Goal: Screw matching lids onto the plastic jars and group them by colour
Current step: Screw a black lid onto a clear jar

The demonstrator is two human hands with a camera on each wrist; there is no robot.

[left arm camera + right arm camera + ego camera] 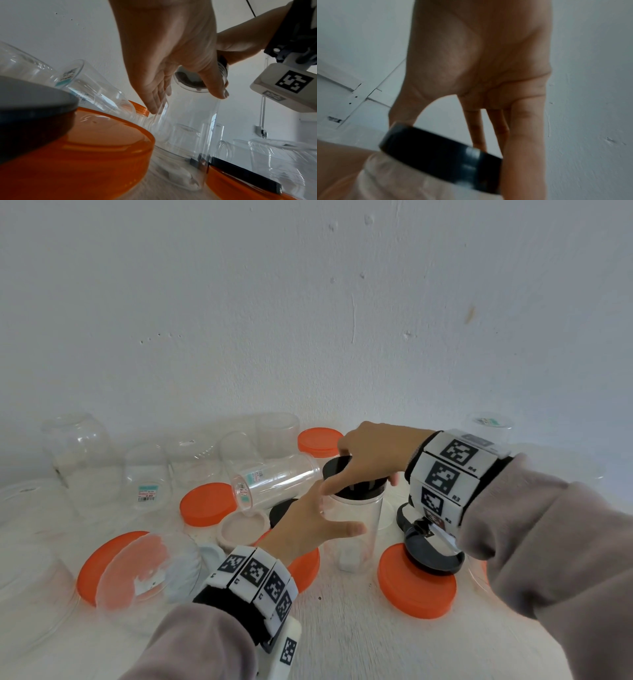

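Note:
A tall clear jar stands upright at the middle of the table. My left hand grips its upper body, thumb in front and fingers behind. A black lid sits on the jar's mouth, and my right hand holds it from above with fingers curled round its rim. The left wrist view has my left hand along the jar, with the lid dark through the plastic. In the right wrist view my right hand clasps the black lid, slightly blurred.
Orange lids lie at the right, left and centre-left. Another black lid rests on the right orange one. A clear jar lies on its side beside a pale lid. Several clear jars line the wall.

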